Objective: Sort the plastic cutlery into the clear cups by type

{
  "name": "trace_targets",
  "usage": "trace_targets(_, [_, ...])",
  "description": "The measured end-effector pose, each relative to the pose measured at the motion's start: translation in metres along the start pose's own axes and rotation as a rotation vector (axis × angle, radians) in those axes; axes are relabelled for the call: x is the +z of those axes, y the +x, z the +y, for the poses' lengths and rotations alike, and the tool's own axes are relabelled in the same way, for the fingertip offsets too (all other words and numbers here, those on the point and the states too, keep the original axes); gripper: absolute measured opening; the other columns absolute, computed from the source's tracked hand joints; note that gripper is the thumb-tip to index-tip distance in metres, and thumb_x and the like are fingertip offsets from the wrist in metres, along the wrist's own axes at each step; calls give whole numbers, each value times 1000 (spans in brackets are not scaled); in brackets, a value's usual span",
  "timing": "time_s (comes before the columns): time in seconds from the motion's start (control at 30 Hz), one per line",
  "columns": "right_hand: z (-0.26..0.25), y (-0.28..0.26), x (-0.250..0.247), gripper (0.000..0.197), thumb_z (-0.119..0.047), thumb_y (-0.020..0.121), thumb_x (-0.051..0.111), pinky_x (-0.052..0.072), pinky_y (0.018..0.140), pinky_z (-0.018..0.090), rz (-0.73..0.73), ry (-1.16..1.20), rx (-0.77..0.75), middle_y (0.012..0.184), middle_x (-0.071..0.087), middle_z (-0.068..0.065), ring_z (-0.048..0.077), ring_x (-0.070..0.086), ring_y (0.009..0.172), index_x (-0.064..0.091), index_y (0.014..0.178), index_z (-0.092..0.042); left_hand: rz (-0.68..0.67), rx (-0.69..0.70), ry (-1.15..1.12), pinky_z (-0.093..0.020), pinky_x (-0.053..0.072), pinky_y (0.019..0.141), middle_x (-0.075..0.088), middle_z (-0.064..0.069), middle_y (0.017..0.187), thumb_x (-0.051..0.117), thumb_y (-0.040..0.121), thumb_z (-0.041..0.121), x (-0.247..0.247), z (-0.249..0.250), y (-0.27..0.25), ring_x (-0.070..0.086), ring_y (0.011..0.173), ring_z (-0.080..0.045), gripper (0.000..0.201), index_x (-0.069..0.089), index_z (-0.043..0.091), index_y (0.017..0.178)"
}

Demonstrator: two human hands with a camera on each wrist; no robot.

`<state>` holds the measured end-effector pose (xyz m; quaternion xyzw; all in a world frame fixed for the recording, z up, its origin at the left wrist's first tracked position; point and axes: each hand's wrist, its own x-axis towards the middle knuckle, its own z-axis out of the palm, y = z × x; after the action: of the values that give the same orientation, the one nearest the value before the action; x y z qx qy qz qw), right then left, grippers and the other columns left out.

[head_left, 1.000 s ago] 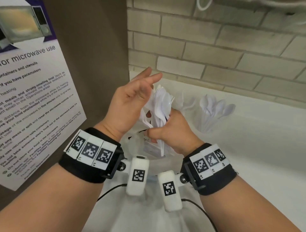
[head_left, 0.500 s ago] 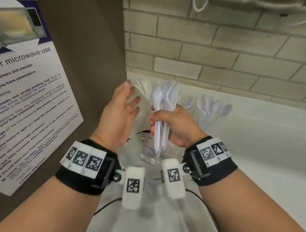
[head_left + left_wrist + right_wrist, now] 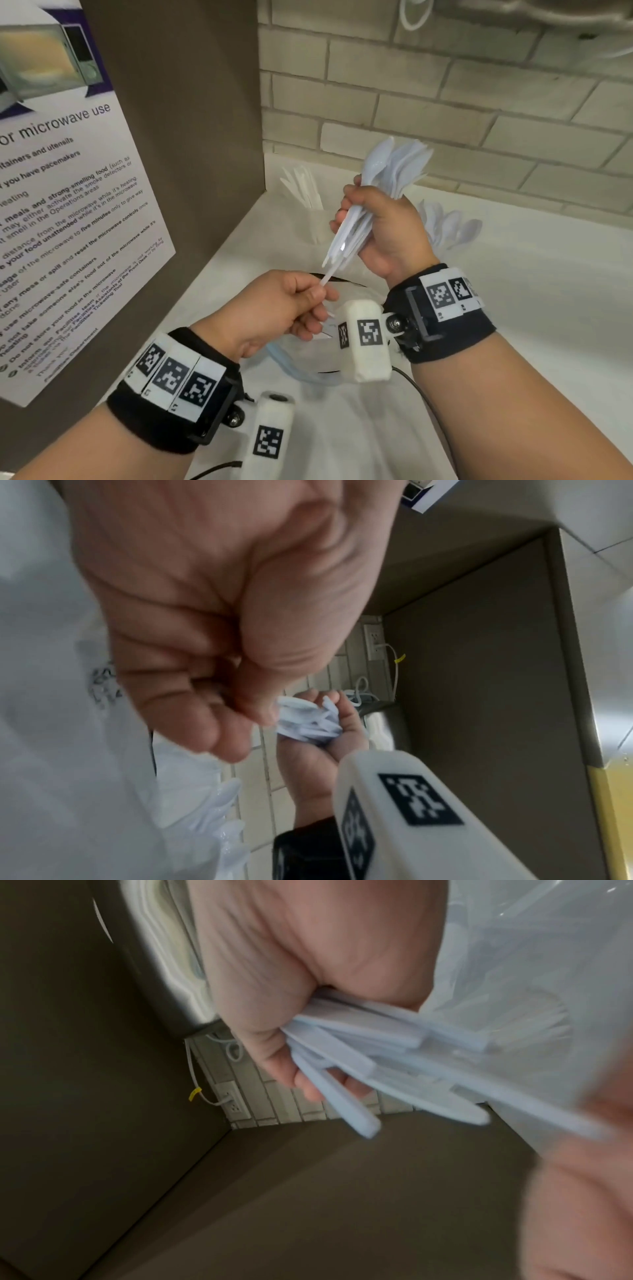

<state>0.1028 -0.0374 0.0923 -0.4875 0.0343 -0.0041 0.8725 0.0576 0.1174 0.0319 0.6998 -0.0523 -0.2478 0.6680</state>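
Beyond both hands, against the brick wall, the white counter [image 3: 548, 308] carries the sorted part of the job: a clear cup of spoons [image 3: 452, 229] stands just behind the right wrist, and a second clear cup [image 3: 308, 202], farther left and behind the raised bundle, holds flat white pieces that look like knives, though glare makes that hard to confirm. Below and between the hands lies a clear plastic bag [image 3: 308, 373], apparently the source of the cutlery.

The right hand [image 3: 387, 236] is closed in a fist around a bundle of white cutlery [image 3: 394, 168], bowls and tips fanned upward, handles sticking out below. The left hand [image 3: 274, 308], just under those handles, pinches the end of a single white handle [image 3: 327, 279] between thumb and fingertips, seemingly drawing one piece from the bundle.

So the task looks part done: two cups already hold cutlery, while the whole fistful is yet to be sorted.
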Motion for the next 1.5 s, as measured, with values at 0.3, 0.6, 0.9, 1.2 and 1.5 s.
trace_targets(0.3, [-20, 19, -25, 22, 6, 84, 54, 47, 55, 30, 409, 93, -317, 63, 49, 8, 21, 48, 52, 51, 99, -9, 41, -122, 175, -26, 52, 53, 65, -8, 72, 36, 104, 12, -6, -1, 3, 61, 60, -17, 32, 65, 3, 95])
trace_targets(0.6, [23, 0, -24, 37, -10, 89, 64, 51, 58, 29, 113, -302, 101, 104, 72, 10, 23, 72, 81, 53, 124, -5, 207, -2, 142, -26, 52, 49, 70, -17, 91, 36, 104, 18, 8, 9, 15, 59, 52, -15, 31, 62, 2, 97])
trace_targets(0.9, [22, -5, -14, 37, 0, 89, 63, 57, 63, 33, 33, -208, 13, 78, 68, 11, 22, 69, 65, 46, 122, 3, 251, -111, -146, -42, 55, 86, 63, -18, 114, 28, 96, 59, 8, 11, 26, 66, 99, -28, 64, 49, 5, 122])
trace_targets(1.2, [32, -16, 3, 14, -1, 88, 63, 57, 66, 35, 2, -342, -97, 65, 62, 6, 20, 63, 60, 61, 97, -12, 75, -168, -793, -38, 43, 99, 64, -15, 114, 21, 94, 64, 12, 19, 30, 58, 109, -25, 75, 60, 3, 112])
trace_targets(1.5, [57, -19, 5, 34, -14, 79, 61, 54, 73, 36, -182, -1349, -316, 92, 66, 6, 22, 64, 85, 60, 113, -8, 323, 685, -4, -26, 51, 88, 65, -1, 107, 84, 68, 17, 5, 42, 24, 62, 103, -6, 62, 52, 35, 118])
